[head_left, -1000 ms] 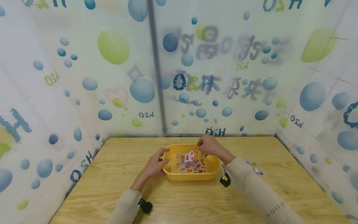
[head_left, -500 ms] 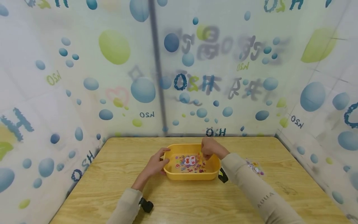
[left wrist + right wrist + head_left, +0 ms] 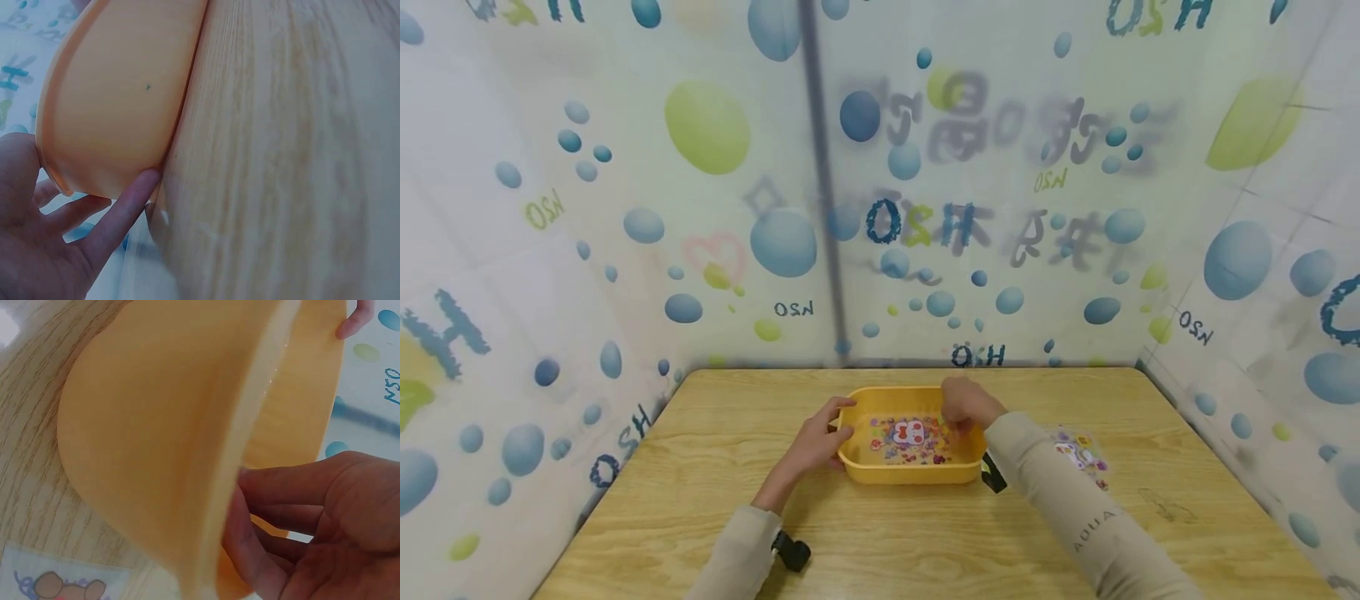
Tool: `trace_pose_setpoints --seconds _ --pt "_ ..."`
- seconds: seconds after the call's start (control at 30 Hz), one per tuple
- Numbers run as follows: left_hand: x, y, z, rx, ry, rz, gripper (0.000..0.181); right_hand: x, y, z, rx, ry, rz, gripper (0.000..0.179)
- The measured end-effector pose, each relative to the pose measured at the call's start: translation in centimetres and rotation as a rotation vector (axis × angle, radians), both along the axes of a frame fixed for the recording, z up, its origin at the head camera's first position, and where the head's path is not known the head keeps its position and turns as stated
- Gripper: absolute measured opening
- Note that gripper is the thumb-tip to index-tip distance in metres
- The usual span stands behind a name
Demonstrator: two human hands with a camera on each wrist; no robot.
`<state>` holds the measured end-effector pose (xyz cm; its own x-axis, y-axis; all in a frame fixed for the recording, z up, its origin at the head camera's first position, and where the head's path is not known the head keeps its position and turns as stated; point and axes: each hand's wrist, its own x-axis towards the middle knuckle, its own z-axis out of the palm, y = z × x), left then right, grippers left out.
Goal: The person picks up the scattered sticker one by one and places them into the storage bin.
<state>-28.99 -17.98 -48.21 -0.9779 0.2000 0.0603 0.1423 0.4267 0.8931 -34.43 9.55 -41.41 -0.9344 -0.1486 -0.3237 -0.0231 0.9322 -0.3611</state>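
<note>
A yellow plastic tub stands on the table with small colourful bits scattered over its bottom. Among them lies a flat white rabbit-like cutout with red marks. My left hand grips the tub's left end; in the left wrist view its fingers spread along the outer wall and round the rim. Inside the tub's right end is my right hand, fingers curled downward. In the right wrist view the thumb and fingers come close together behind the rim, which hides whether anything is between them.
A clear sheet with colourful cartoon pictures lies on the wooden table, right of the tub and partly under the right sleeve. A patterned curtain hangs behind the table.
The white cutout, raised at an angle one second ago, now lies flat in the tub. My right hand has moved slightly right and lower into the tub. The left hand keeps its place.
</note>
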Motion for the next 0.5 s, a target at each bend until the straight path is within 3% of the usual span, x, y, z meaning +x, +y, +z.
trace_pose_setpoints --seconds 0.5 --pt "0.12 0.1 0.03 -0.013 0.008 0.007 0.045 0.03 -0.28 -0.33 -0.002 -0.074 0.001 0.022"
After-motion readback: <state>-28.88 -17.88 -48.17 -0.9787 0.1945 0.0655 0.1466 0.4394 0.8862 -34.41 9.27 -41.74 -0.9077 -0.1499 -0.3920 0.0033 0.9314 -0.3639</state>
